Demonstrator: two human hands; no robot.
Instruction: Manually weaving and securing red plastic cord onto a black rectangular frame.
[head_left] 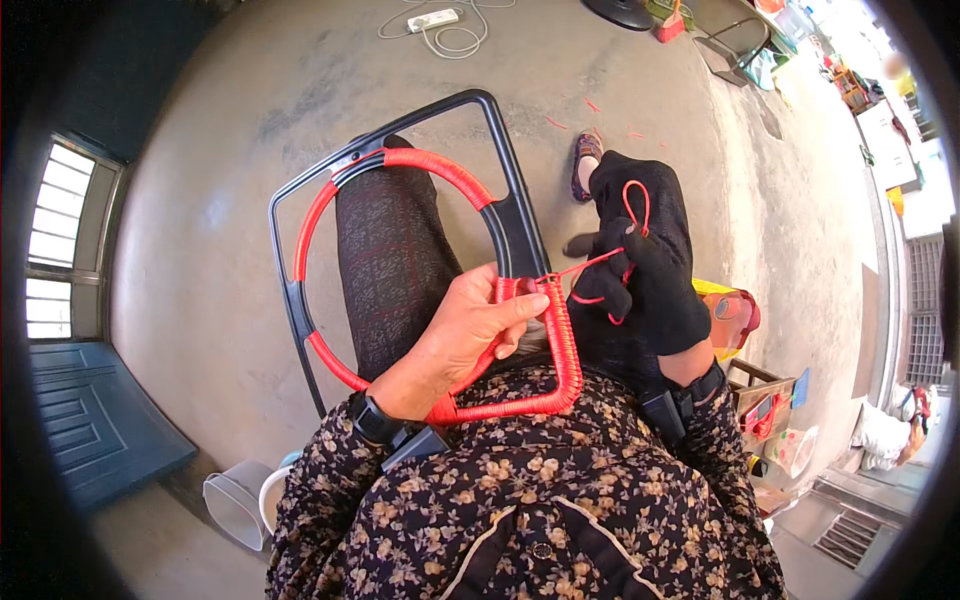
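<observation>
Head view: bare left hand [470,335] clamps black plastic frame w/ red cord-wrapped hoop [400,160], resting across person's lap. Black-gloved right hand [645,275] just beside it pinches taut thin red cord [590,265] running from hoop's wrapped section.

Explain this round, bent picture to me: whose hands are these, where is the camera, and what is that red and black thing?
The camera sits on a person's head and looks down, so edges curve. The forearms entering from below are that person's own. The bare left hand grips a black plastic frame holding a ring wrapped in red cord, resting across the lap. The right hand in a black glove pinches a thin red cord strand pulled taut from the wrapped corner, with a loop over the glove. Below is a grey concrete floor, with a white power strip at the top.
</observation>
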